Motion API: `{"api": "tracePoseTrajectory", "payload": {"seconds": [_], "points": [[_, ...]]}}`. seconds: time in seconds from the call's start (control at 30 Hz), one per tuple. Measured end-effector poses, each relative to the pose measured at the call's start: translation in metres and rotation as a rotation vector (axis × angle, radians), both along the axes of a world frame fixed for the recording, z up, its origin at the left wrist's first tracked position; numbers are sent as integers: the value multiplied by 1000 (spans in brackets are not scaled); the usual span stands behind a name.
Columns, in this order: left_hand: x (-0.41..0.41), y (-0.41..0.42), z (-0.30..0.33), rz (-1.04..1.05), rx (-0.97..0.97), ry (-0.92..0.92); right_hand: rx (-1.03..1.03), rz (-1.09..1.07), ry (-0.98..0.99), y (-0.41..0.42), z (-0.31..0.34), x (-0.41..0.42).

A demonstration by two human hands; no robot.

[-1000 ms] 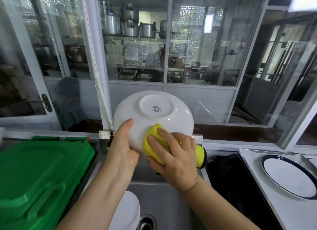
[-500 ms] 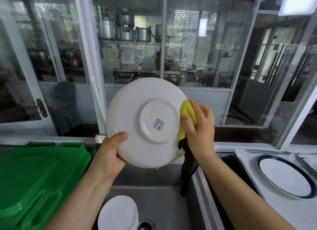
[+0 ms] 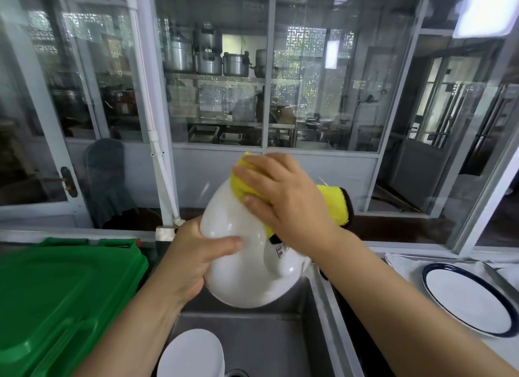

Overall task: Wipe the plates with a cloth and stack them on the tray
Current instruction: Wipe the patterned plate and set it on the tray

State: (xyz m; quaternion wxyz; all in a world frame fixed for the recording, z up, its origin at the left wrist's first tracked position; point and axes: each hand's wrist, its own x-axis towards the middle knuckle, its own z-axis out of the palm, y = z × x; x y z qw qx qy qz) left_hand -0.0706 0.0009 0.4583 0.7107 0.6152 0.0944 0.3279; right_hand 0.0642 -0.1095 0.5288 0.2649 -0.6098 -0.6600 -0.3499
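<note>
A: Plate (image 3: 238, 267) first. Where is it?

B: Over the sink (image 3: 283, 345), held up and tilted, its underside facing the camera. A small printed mark shows near the right wrist.

A: Who holds it?

B: The left hand (image 3: 193, 261) grips its left edge. The thumb lies curled across the underside; the other fingers are hidden behind the plate.

A: And the right hand (image 3: 283, 199)?

B: It presses a yellow cloth (image 3: 331, 205) against the upper part of the plate. The fingers are spread and slightly bent over the cloth, holding it to the china. A dark-edged end of the cloth sticks out to the right of the hand.

A: Any more plates?

B: A stack (image 3: 193, 354) of white ones stands in the sink, below the held plate, next to the drain (image 3: 236, 373). How many I cannot tell.

A: The tray?

B: On the right, a metal tray (image 3: 502, 281) lined with something white sits on the counter. One blue-rimmed plate (image 3: 469, 298) lies flat in it, well apart from the hands.

A: What is on the left?

B: A green bin lid (image 3: 56, 301), just beside the sink and under the left forearm.

A: Behind?

B: Glass panels (image 3: 216, 67) in white frames, with metal pots (image 3: 207, 56) on shelves seen through them. A white pipe (image 3: 157, 152) runs down in front of the glass, ending behind the left hand.
</note>
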Motion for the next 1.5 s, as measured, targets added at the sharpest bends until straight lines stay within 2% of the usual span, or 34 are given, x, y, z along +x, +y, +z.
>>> {"api": "tracePoseTrajectory", "payload": {"seconds": [0.1, 0.2, 0.27, 0.4, 0.47, 0.6, 0.7, 0.77, 0.83, 0.9, 0.97, 1.03, 1.3, 1.5], "points": [[5, -9, 4, 82, 188, 96, -18, 43, -94, 11, -8, -19], [3, -11, 6, 110, 225, 128, -1, 52, -14, 11, -4, -13], [-1, -11, 8, 114, 198, 147, 7, 25, 207, 9, 2, 1], [-13, -8, 12, 112, 156, 142, 47, 11, 936, 1, 2, 35], [-17, -7, 14, 94, 103, 93, 125, 26, 1068, -3, -11, 45], [-21, 1, 13, 54, -68, -32, 287, 51, 1175, -6, -50, 42], [-20, 10, 9, 81, -172, -93, 324, -43, 1142, -2, -73, 35], [-19, 15, 5, 110, -226, -110, 310, -162, 1031, 0, -83, 29], [-18, 20, 0, 131, -277, -111, 331, -225, 868, -1, -84, 23], [-16, 23, -4, 131, -307, -108, 351, -184, 646, -1, -79, 11], [-13, 24, -7, 132, -312, -86, 286, -138, 435, 5, -76, -6], [-12, 26, -9, 123, -296, -63, 229, -119, 303, 12, -78, -19], [-23, 49, -14, 121, -324, -77, 91, -5, 130, -7, -101, -9], [-26, 56, -14, 60, -256, -27, 219, -145, 172, 12, -82, -9]]}}
